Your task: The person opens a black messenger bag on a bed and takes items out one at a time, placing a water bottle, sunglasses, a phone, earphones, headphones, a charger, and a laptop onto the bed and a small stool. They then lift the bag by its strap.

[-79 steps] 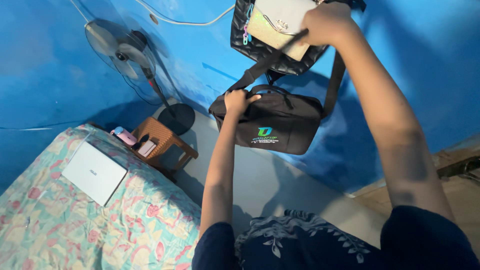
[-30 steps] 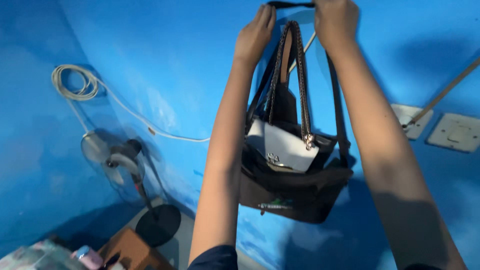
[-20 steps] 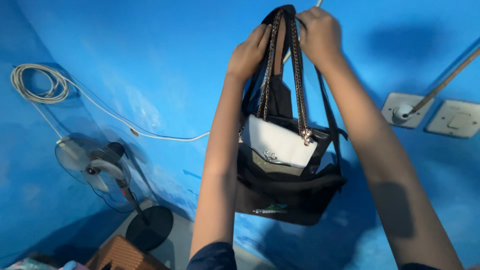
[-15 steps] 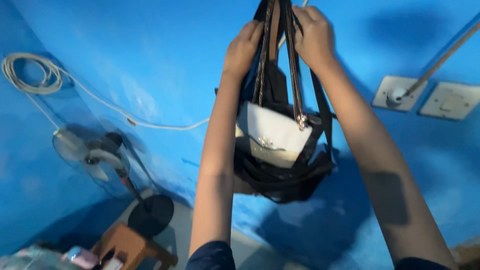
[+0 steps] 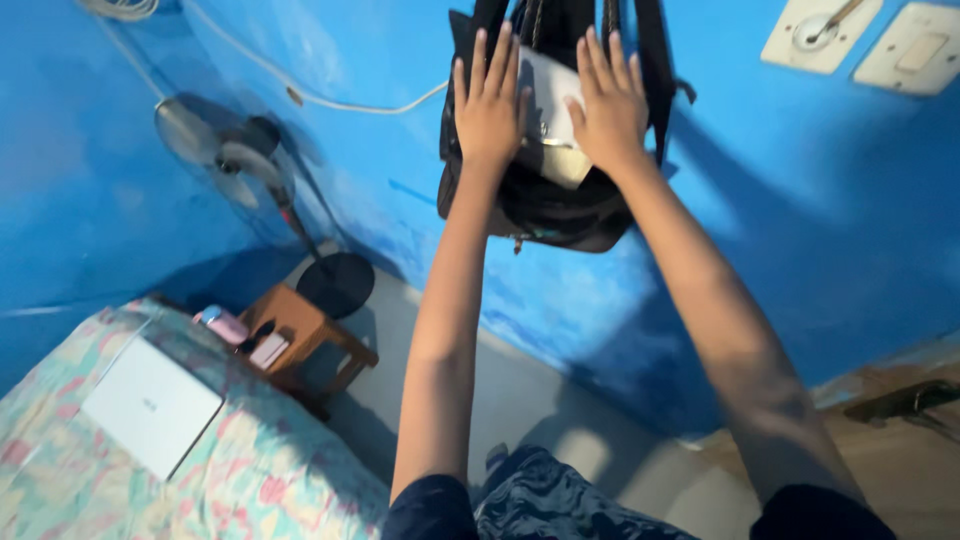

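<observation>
Blue wall [image 5: 820, 200] behind; black bag [image 5: 545, 205] w/ white purse [image 5: 550, 110] hangs high on it. I've left hand [image 5: 488, 105] & right hand [image 5: 608, 105] flat, fingers spread, pressed on both.

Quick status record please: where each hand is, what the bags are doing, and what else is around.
left hand: flat, fingers spread, on the hanging bags
right hand: flat, fingers spread, on the white bag
black bag: hangs by its straps against the blue wall, white bag in front
floor: standing fan, wooden stool
bed: white laptop, closed
wall: two switch plates
</observation>
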Action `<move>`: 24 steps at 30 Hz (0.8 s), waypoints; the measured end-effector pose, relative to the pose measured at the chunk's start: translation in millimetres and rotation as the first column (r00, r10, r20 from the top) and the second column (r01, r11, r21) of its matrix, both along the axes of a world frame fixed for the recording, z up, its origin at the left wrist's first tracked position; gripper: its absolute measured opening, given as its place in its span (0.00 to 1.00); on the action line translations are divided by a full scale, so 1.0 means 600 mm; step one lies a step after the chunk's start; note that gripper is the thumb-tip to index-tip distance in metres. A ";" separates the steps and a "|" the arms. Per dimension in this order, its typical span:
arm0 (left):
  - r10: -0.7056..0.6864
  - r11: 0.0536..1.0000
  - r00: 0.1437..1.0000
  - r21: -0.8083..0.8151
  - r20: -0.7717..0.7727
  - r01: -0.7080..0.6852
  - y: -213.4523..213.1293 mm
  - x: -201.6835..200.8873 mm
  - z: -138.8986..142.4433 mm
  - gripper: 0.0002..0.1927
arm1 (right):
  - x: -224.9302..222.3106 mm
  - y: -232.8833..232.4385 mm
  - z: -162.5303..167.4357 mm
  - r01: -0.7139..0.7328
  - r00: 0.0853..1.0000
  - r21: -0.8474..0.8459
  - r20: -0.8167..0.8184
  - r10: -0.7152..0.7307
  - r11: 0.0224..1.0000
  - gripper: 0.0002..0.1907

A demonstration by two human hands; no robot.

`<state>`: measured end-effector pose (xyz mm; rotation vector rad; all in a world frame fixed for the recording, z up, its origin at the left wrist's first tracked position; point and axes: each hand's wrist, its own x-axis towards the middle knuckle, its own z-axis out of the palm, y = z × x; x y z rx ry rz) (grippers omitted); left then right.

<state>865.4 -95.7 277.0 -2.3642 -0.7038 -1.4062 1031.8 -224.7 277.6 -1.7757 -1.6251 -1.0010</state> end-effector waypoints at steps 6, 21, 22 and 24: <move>0.030 0.984 0.997 -0.175 -0.066 -0.041 -0.065 -0.054 -0.104 0.35 | -0.066 -0.030 -0.121 0.030 0.985 -0.122 -0.166 -0.050 0.992 0.37; -0.018 0.958 0.975 -0.283 -0.220 -0.046 -0.196 -0.116 -0.202 0.35 | -0.184 -0.147 -0.205 0.114 0.952 -0.257 -0.248 -0.180 0.960 0.34; -0.019 0.957 0.975 -0.286 -0.222 -0.047 -0.201 -0.113 -0.203 0.35 | -0.185 -0.152 -0.206 0.113 0.953 -0.264 -0.243 -0.180 0.958 0.34; -0.018 0.951 0.974 -0.306 -0.224 -0.053 -0.212 -0.109 -0.205 0.36 | -0.188 -0.160 -0.209 0.106 0.952 -0.289 -0.247 -0.181 0.951 0.35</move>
